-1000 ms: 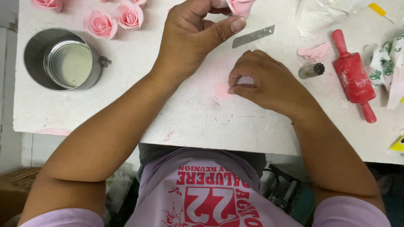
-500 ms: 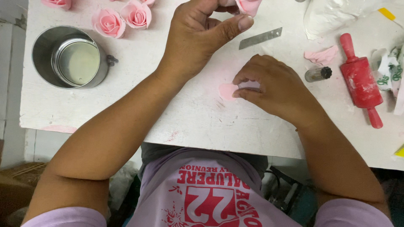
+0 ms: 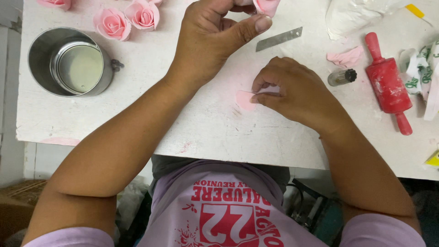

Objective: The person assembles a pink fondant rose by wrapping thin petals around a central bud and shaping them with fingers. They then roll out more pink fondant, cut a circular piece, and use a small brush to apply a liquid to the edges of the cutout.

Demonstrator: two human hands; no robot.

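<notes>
Fingertips of the right hand (image 3: 297, 93) pinch together on a flat pink petal (image 3: 244, 99) lying on the white table (image 3: 206, 128), peeling its edge, while the left hand (image 3: 210, 39) clamps a half-built pink flower (image 3: 266, 6) aloft, ready to receive it.

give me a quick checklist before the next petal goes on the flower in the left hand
1. Left hand holds the pink flower piece by its fingertips: ok, though it is cut off at the frame edge.
2. Right hand has its fingers on the flat pink petal lying on the white table: ok.
3. Petal lifted free of the table: not ok.
4. Metal blade lies apart from both hands: ok.
5. Red rolling pin lies off to the right: ok.
6. Petal's thickness: cannot tell.
</notes>
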